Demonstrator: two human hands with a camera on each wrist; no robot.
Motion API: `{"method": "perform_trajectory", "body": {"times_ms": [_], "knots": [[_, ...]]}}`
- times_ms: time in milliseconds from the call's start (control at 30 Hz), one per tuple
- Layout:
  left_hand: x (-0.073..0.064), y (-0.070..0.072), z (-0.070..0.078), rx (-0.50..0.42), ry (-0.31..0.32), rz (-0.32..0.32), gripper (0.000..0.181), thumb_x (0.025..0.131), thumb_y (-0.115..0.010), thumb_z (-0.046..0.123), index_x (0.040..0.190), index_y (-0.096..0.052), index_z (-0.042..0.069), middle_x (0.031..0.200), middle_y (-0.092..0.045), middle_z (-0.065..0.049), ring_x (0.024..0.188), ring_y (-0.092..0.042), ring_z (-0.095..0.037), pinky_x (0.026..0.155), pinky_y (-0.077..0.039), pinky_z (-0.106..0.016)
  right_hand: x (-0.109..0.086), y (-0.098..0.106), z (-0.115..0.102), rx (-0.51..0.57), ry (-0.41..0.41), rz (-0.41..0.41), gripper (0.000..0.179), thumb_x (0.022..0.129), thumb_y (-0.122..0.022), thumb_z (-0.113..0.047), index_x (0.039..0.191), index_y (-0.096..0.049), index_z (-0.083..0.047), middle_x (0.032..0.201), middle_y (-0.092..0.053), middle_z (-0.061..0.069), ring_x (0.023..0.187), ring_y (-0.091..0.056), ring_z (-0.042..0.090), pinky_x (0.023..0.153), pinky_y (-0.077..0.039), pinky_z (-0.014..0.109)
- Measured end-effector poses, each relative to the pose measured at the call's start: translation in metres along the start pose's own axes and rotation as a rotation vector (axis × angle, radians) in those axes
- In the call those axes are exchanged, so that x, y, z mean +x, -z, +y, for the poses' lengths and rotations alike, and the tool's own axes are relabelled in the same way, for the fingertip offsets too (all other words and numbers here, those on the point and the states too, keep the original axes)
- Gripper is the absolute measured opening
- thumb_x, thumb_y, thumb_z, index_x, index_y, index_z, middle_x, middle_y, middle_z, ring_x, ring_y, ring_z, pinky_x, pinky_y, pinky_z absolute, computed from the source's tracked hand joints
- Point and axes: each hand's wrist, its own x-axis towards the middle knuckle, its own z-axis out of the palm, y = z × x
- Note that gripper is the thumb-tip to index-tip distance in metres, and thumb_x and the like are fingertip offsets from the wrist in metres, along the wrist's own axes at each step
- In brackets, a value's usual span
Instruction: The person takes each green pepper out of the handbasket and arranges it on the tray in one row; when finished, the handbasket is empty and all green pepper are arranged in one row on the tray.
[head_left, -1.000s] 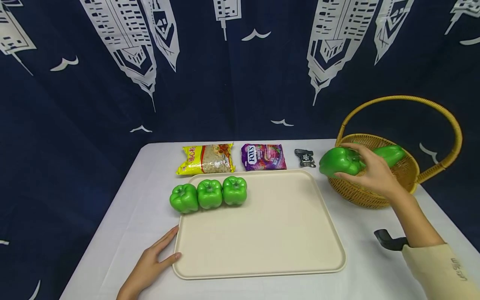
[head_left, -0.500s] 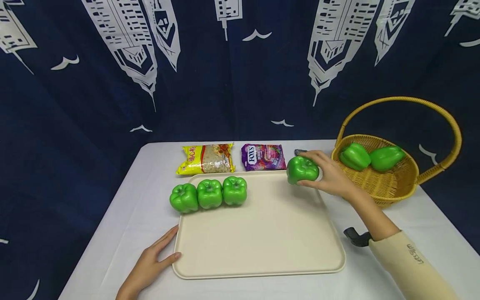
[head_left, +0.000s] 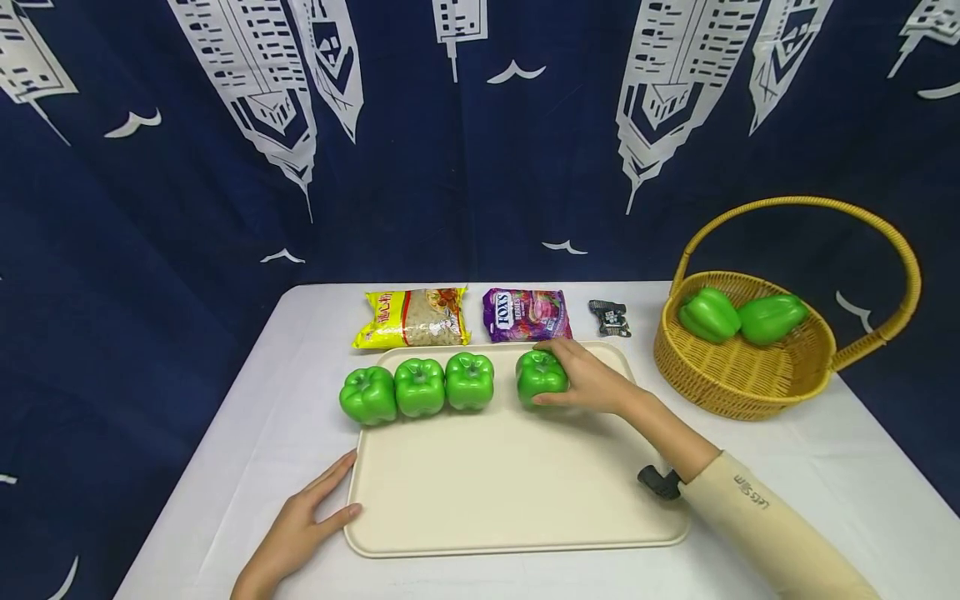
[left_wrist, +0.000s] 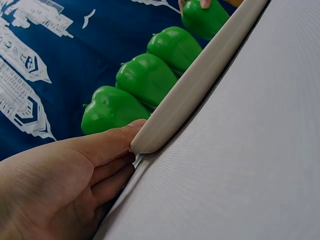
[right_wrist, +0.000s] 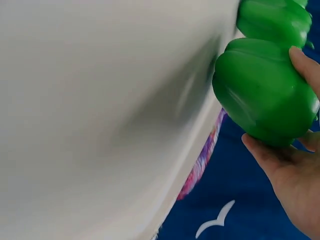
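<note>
My right hand (head_left: 592, 382) grips a green bell pepper (head_left: 538, 377) close over the back part of the beige tray (head_left: 517, 492). In the right wrist view, thumb and fingers hold this bell pepper (right_wrist: 265, 92) from either side. Left of it, three more green bell peppers (head_left: 420, 388) form a row along the tray's back left, the leftmost one overlapping the corner. My left hand (head_left: 296, 529) rests at the tray's left edge with fingers extended; in the left wrist view its thumb touches the rim (left_wrist: 150, 137).
A wicker basket (head_left: 723, 400) with a tall handle stands at the back right, two green bell peppers (head_left: 772, 318) inside. Behind the tray lie a yellow packet (head_left: 416, 318), a purple Fox's candy bag (head_left: 527, 315) and a small black packet (head_left: 611, 318). A patterned blue cloth (head_left: 465, 167) hangs behind the table.
My right hand has carried the bell pepper left from the basket to over the tray, near the row of bell peppers. The left hand has stayed at the tray's edge.
</note>
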Motion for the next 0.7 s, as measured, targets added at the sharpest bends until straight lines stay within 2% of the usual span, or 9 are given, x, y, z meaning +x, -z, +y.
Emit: {"method": "perform_trajectory", "body": {"times_ms": [267,700], "knots": [[0.0,0.002,0.003,0.017,0.02,-0.002,0.064,0.082,-0.069,0.032,0.139,-0.043,0.02,0.141,-0.042,-0.002,0.129,-0.035,-0.017,0.096,-0.015,0.0,0.007,-0.015,-0.008,0.024,0.003,-0.017,0.077,0.072,-0.076,-0.044,0.129,-0.042,-0.005,0.121,-0.048,0.015,0.108,-0.047,0.025,0.09,-0.045,0.043],[0.001,0.001,0.003,0.011,0.019,-0.003,0.064,0.082,-0.069,0.032,0.139,-0.043,0.018,0.141,-0.042,-0.004,0.129,-0.032,-0.009,0.096,-0.015,0.0,0.016,-0.023,-0.014,-0.018,0.006,-0.031,0.078,0.074,-0.072,-0.051,0.131,-0.04,-0.009,0.124,-0.046,0.015,0.109,-0.048,0.025,0.089,-0.046,0.04]]}}
